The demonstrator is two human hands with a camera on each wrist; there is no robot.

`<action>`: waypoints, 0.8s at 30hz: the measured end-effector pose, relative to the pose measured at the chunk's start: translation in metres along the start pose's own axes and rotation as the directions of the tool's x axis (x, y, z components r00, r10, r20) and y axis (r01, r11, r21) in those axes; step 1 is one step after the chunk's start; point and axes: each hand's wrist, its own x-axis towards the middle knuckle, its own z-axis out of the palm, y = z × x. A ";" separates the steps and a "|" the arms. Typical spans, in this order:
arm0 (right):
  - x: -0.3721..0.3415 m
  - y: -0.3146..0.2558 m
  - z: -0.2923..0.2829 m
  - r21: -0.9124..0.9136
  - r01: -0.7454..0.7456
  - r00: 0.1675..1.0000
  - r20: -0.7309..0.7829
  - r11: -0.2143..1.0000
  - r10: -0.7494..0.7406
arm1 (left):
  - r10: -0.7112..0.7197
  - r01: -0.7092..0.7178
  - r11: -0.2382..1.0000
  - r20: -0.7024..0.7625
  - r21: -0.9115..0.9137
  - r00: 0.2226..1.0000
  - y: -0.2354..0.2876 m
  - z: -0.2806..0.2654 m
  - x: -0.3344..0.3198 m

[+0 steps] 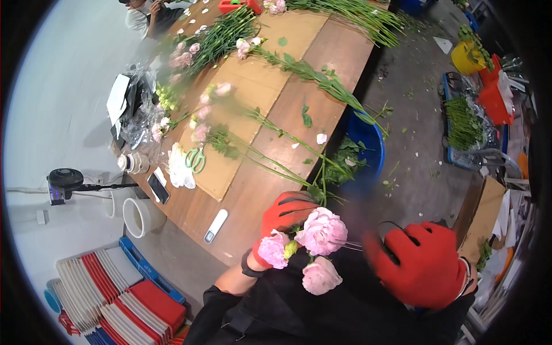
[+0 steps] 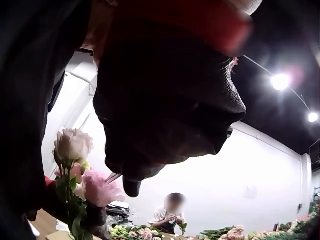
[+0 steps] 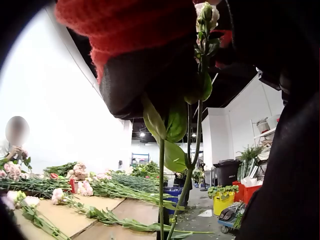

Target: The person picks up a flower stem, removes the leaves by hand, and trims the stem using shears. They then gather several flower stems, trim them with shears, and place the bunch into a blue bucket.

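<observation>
In the head view my left hand (image 1: 290, 210), in a red glove with black palm, grips the stem of a pink lisianthus (image 1: 322, 231). The flower carries several ruffled blooms and a yellow-green bud (image 1: 291, 249). My right hand (image 1: 421, 264), gloved alike and partly blurred, holds thin metal tweezers (image 1: 349, 245), their tips at the edge of the largest bloom. The left wrist view has a dark gloved palm across the top and the tweezer tips against a pink bloom (image 2: 100, 188). Leafy stems (image 3: 192, 160) hang below a glove in the right wrist view.
Cut lisianthus stems (image 1: 276, 129) lie across cardboard (image 1: 224, 167) on the wooden table. Green scissors (image 1: 196, 160), a phone (image 1: 158, 188) and a white-handled tool (image 1: 216, 225) lie toward its left side. A blue bin (image 1: 376, 149) stands by the right edge. Another person (image 1: 150, 17) is across the table.
</observation>
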 end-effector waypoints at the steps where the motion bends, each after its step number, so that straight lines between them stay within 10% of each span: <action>1: 0.001 -0.003 -0.001 -0.018 -0.001 1.000 0.016 1.000 0.001 | -0.057 0.057 0.998 -0.017 -0.027 0.998 0.003 -0.001 -0.003; 6: 0.011 -0.010 -0.002 -0.010 -0.044 0.998 0.048 0.999 0.045 | -0.385 0.359 0.910 -0.101 -0.210 0.917 0.014 0.005 -0.012; 12: 0.023 -0.012 -0.004 -0.026 -0.061 0.997 0.039 0.998 0.062 | -0.178 0.164 0.976 -0.098 -0.141 0.979 0.004 -0.001 -0.011; 24: 0.032 -0.020 -0.003 -0.037 -0.090 0.996 0.014 0.995 0.091 | -0.300 0.274 0.945 -0.142 -0.179 0.943 0.001 -0.004 -0.023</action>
